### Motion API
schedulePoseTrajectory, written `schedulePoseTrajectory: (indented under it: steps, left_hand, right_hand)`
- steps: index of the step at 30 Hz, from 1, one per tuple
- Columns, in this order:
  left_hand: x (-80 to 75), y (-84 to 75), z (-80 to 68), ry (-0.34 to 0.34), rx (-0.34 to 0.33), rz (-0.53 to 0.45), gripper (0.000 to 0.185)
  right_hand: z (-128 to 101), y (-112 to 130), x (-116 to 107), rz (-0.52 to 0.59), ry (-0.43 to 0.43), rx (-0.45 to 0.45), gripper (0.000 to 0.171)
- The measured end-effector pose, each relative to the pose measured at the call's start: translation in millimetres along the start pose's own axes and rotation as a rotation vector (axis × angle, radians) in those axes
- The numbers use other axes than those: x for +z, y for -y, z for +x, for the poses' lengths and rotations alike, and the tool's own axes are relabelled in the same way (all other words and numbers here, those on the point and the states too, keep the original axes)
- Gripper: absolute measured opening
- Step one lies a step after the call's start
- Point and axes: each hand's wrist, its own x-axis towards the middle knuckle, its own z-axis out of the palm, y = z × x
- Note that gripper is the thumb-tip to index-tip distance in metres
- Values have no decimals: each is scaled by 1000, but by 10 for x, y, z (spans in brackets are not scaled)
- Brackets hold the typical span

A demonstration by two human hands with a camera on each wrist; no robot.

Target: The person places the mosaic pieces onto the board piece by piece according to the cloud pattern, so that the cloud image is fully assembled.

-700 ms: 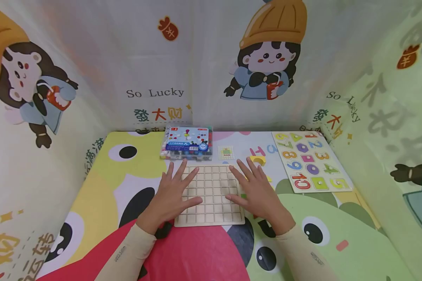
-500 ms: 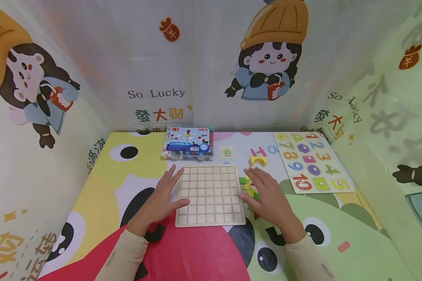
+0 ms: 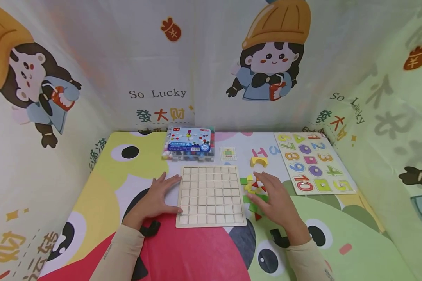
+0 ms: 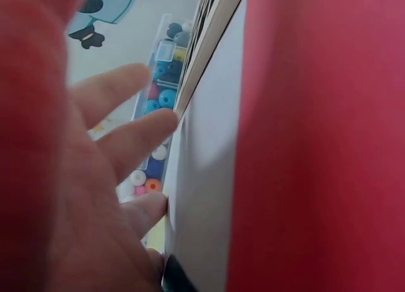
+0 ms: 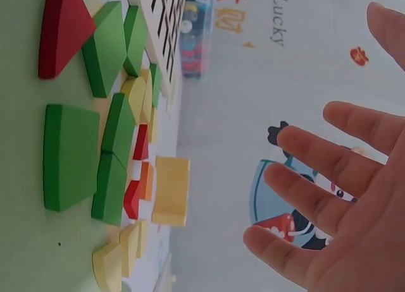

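Both the left hand [image 3: 155,201], bordering the grid board [image 3: 211,197] at lower centre of the frame, and the right hand [image 3: 277,201], hovering over blocks [image 5: 118,124] right of centre, are holding nothing, fingers apart, and light pinches would probably be disturbing neighbouring blocks least.

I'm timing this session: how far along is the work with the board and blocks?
Looks done: the board lies flat, the blocks loose beside it. In hand: nothing held; the left hand is by the board's left edge, the right hand near the blocks. Left: probably all the placing, if blocks go on the board, since its squares are bare.
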Motion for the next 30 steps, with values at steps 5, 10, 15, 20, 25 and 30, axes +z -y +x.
schedulePoseTrajectory:
  steps: [5,10,15,20,25,30]
  left_hand:
    - [31,59,22,52,21,46,109]
    - [15,62,18,77,21,50,107]
    - [-14,65,10,97,27,70,112]
    - [-14,62,0,97,30,89,113]
    - [-13,51,6,92,22,86,113]
    - [-16,57,4,86,22,88,112]
  right_hand:
    - [-11,-48,-11,5,12,21,73]
    - [-14,-89,-23,5,18,36,70]
    - [-16,-133,-6,1,24,51,67]
    - [-28,-177,10,-16,22,49,65]
    - [-35,-226,9,-49,-10,46,57]
    - [-4,-264,-32,-74,-39,49,49]
